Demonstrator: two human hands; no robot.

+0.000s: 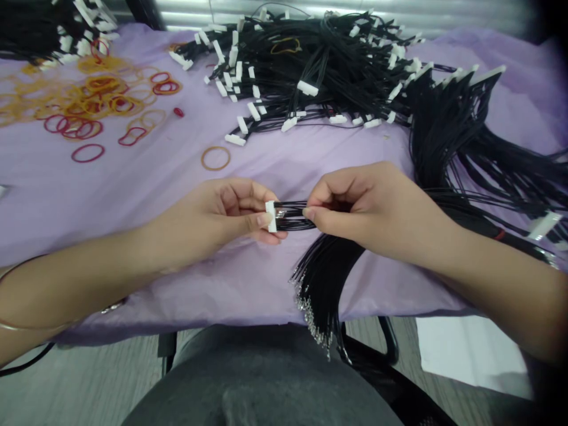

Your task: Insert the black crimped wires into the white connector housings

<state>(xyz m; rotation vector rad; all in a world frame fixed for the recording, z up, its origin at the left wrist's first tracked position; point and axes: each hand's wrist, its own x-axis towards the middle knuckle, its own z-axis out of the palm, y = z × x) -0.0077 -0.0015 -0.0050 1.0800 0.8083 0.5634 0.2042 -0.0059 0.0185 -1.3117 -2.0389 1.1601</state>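
Note:
Between the thumb and fingers of my left hand (242, 216) is a white connector (271, 216), held upright above the purple cloth. Several black wires (293, 225) run from its right side toward my right hand (355, 204). The right thumb and forefinger pinch a black wire, and a few bare metal wire tips (280, 214) show just beside the connector. Whether those tips are inside the housing I cannot tell. Below my right hand, a thick bundle of black wires (331, 278) with metal terminals hangs over the table's front edge.
A large heap of black cables with white connectors (307, 89) lies at the back. Yellow and red rubber bands (100, 100) are scattered at the left on the purple cloth (164, 177). More bundled wires (452, 130) lie at the right.

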